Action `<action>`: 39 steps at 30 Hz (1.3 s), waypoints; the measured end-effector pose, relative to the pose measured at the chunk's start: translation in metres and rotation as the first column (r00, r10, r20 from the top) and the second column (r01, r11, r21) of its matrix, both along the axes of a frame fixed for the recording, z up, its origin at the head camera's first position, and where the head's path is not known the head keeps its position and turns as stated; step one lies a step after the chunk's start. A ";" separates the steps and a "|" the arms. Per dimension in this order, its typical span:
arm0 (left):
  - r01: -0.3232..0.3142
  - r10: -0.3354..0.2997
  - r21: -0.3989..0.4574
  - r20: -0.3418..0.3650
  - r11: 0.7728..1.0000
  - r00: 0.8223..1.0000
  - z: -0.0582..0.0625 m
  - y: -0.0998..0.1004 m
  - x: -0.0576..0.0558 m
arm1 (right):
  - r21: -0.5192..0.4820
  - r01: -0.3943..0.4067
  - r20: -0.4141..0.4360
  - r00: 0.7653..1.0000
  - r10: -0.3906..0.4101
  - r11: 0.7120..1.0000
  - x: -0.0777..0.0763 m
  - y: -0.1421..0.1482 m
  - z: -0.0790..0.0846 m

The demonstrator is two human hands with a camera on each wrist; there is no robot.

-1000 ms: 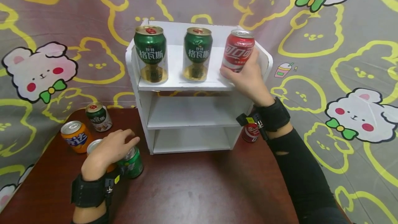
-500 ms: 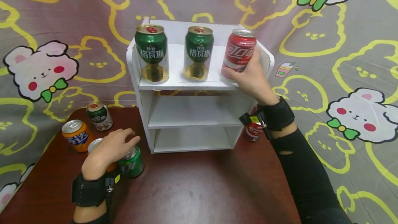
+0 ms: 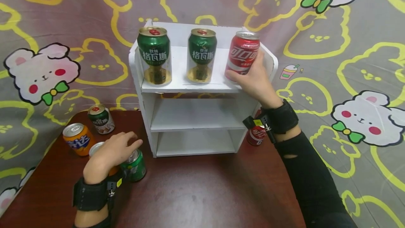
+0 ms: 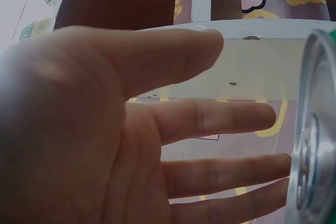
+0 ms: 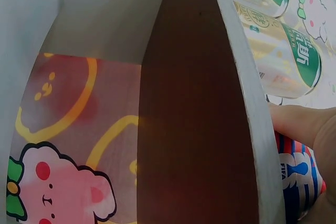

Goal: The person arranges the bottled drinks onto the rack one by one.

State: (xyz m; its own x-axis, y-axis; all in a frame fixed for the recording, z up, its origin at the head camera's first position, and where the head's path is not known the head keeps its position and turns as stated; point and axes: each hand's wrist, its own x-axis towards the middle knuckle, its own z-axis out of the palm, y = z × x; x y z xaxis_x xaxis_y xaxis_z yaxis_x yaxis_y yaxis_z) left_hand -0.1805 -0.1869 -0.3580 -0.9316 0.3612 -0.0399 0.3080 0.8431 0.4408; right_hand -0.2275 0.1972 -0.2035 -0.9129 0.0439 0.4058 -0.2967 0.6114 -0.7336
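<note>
My right hand point(image 3: 257, 84) grips a red cola can point(image 3: 242, 54) upright at the right end of the white shelf unit's top board point(image 3: 177, 88). The right wrist view shows the blue-and-red printed side of this can point(image 5: 296, 179) beside the board's edge. Left of it stand two green-and-gold kvass cans point(image 3: 201, 55), point(image 3: 154, 55). My left hand point(image 3: 114, 152) hovers at the lower left with relaxed fingers, holding nothing. Just beyond its fingertips in the left wrist view is the silver lid point(image 4: 312, 129) of a green can point(image 3: 136, 167). That hand partly covers an orange can point(image 3: 113, 171).
Left on the brown table point(image 3: 196, 189) stand an orange soda can point(image 3: 79, 140) and a green-and-white kvass can point(image 3: 102, 120). Another red cola can point(image 3: 255, 136) stands by the unit's right foot, partly behind my right wrist strap. A patterned cloth point(image 3: 316, 59) hangs behind.
</note>
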 end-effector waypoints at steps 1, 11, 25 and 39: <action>0.000 0.000 0.000 0.003 1.000 1.000 0.000 0.000 0.000 | 0.000 -0.001 0.002 1.000 0.001 1.000 0.000 0.000 0.000; -0.013 0.013 0.000 0.002 1.000 1.000 -0.002 -0.003 0.000 | 0.038 0.032 -0.085 0.996 -0.028 0.999 0.020 -0.005 -0.005; -0.064 0.065 0.019 -0.032 0.998 0.997 0.004 -0.016 0.003 | 0.177 -0.062 -0.480 0.866 0.141 0.982 0.073 0.006 -0.079; -0.130 0.131 0.016 -0.081 0.991 0.988 -0.005 -0.047 0.006 | 0.141 -0.187 -0.039 0.980 0.194 0.972 0.061 0.017 -0.178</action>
State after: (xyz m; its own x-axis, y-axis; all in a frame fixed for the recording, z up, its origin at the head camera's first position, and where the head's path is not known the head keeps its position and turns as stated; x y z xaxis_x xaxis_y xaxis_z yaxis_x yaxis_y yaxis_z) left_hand -0.1740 -0.2337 -0.3628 -0.9708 0.2362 0.0416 0.2310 0.8739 0.4278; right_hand -0.1666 0.2139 -0.3819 -0.8768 -0.1871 0.4429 -0.4524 0.6328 -0.6284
